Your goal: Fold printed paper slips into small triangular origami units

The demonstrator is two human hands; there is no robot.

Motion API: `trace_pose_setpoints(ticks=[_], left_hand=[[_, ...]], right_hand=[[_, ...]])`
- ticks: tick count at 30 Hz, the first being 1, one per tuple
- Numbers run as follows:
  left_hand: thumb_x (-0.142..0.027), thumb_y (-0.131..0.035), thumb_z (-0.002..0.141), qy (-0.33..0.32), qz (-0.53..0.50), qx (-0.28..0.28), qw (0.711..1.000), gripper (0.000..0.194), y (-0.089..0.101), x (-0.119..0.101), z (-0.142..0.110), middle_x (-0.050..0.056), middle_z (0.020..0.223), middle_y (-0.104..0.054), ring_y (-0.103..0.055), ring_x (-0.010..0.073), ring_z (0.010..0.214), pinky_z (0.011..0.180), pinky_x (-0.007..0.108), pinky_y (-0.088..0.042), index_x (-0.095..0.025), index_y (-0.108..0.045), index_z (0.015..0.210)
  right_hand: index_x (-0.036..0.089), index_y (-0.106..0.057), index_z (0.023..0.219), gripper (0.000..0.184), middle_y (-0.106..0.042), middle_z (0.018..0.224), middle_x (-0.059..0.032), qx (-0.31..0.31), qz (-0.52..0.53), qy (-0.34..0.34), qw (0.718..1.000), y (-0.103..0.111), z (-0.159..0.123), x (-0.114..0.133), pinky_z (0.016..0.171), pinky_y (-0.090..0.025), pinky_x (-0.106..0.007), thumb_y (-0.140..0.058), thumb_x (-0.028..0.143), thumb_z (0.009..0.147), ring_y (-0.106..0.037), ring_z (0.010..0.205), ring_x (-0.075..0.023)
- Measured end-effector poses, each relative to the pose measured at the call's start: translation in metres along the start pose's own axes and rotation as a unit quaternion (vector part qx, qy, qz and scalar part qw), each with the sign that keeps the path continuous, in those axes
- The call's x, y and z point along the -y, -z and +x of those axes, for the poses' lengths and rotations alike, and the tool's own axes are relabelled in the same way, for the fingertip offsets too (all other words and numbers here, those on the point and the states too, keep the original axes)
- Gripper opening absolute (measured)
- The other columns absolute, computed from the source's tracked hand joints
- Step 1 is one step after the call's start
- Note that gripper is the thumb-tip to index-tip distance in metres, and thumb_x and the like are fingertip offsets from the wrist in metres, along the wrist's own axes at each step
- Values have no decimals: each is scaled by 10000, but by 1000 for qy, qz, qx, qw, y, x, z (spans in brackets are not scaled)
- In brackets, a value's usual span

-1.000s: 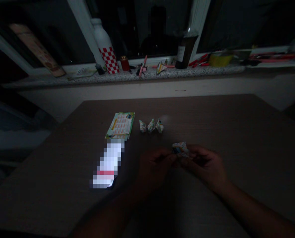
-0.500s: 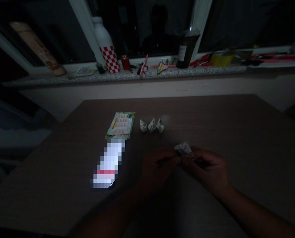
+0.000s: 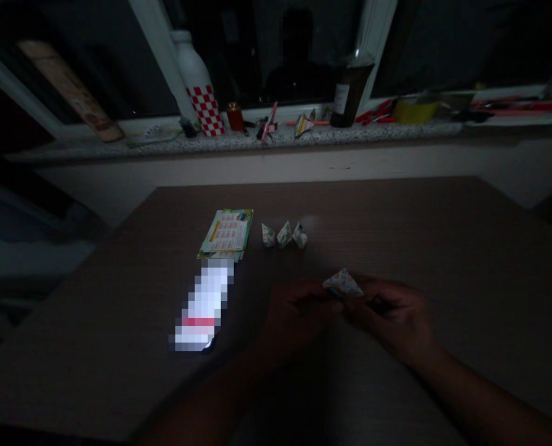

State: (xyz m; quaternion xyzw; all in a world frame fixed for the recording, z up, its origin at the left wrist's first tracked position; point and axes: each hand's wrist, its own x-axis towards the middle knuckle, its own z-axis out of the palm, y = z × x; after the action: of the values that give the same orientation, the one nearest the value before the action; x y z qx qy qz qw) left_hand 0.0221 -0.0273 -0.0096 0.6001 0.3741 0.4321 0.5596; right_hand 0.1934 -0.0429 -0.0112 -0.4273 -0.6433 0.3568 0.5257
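A small folded paper piece (image 3: 344, 284), printed and roughly triangular with its peak away from me, is pinched between both hands. My left hand (image 3: 302, 308) is closed on its left corner. On the right side my right hand (image 3: 393, 311) grips the other corner, thumb and fingers together. Fingertips hide the lower edge of the paper. Beyond the hands stand three small folded paper shapes (image 3: 284, 235) in a row, pointed at the top. To their left lies a stack of printed cards (image 3: 228, 233), green at the borders.
A lit phone (image 3: 204, 306), its screen blurred out, lies on the brown table (image 3: 118, 297) left of my hands. Along the windowsill (image 3: 261, 141) are a checkered bottle (image 3: 205, 102), a red jar (image 3: 234, 117), a dark bag (image 3: 347, 99) and a yellow roll (image 3: 414, 111).
The paper between my hands has turned and its visible outline has become a peaked triangle. Both hands have shifted slightly right. Cards, phone and the three paper shapes stay put.
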Motion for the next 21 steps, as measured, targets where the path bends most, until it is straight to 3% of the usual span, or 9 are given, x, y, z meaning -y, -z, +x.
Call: trace_pose_setpoints(ticks=[6, 9, 13, 21], left_hand=[[-294, -666, 779, -15, 64, -18, 998, 179, 3, -4, 0, 21, 673, -643, -556, 130, 640, 591, 227, -407, -145, -704, 686], [-309, -677, 763, 3, 35, -32, 999, 186, 0, 0, -1, 20, 662, -641, -558, 132, 635, 586, 228, -412, -145, -699, 676], [-327, -705, 733, 53, -36, 3, 998, 183, 2, 3, 1, 27, 711, -671, -592, 142, 661, 608, 233, -440, -146, -705, 758], [-287, -685, 766, 4, 9, -11, 1000, 164, 7, -6, 3, 12, 647, -648, -558, 111, 614, 563, 199, -410, -139, -699, 697]], right_hand=[[172, -609, 637, 167, -588, 572, -4, 36, 7, -16, 999, 0, 0, -7, 478, -427, -238, -665, 241, 778, -526, 520, -121], [173, -631, 677, 132, -612, 622, -16, 39, 6, -10, 999, 1, -2, -9, 517, -454, -250, -658, 231, 793, -555, 563, -133], [179, -642, 682, 124, -619, 631, -19, 50, 6, 8, 999, 3, -1, -5, 522, -464, -247, -648, 217, 800, -570, 577, -138], [182, -666, 698, 187, -597, 576, -4, 56, -22, 24, 998, 2, 0, -4, 474, -442, -236, -589, 269, 845, -553, 511, -128]])
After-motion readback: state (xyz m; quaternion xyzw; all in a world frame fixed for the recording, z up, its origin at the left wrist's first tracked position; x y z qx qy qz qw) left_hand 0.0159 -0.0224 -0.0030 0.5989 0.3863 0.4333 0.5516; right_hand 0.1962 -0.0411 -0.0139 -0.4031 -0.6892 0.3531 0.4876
